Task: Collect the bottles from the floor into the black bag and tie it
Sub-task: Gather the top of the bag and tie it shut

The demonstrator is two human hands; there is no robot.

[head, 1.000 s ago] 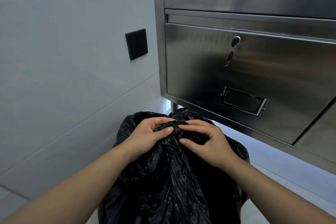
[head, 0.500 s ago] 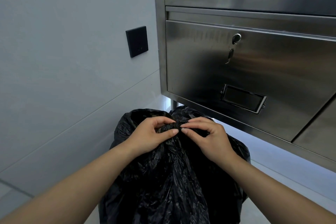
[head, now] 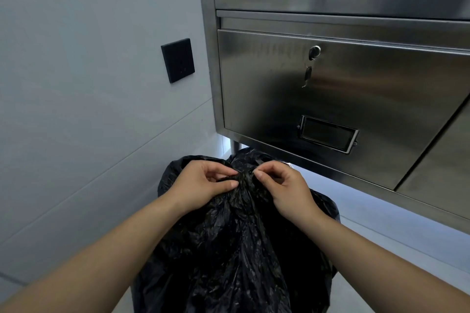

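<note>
A crinkled black bag (head: 236,249) stands full in front of me, its top gathered into a bunch between my hands. My left hand (head: 203,184) pinches the gathered plastic from the left with thumb and curled fingers. My right hand (head: 282,187) pinches the same bunch from the right, fingertips almost meeting the left ones. No bottles are visible; whatever is in the bag is hidden by the plastic.
A stainless steel cabinet (head: 330,89) with a keyed lock (head: 314,52) and a label holder (head: 328,136) hangs over the bag on the right. A black wall plate (head: 178,60) sits on the pale tiled wall (head: 89,109) to the left. Pale floor shows at lower right.
Both hands have drawn closer together at the bag's top and tightened into a pinch on the bunched plastic. The view has tilted down slightly.
</note>
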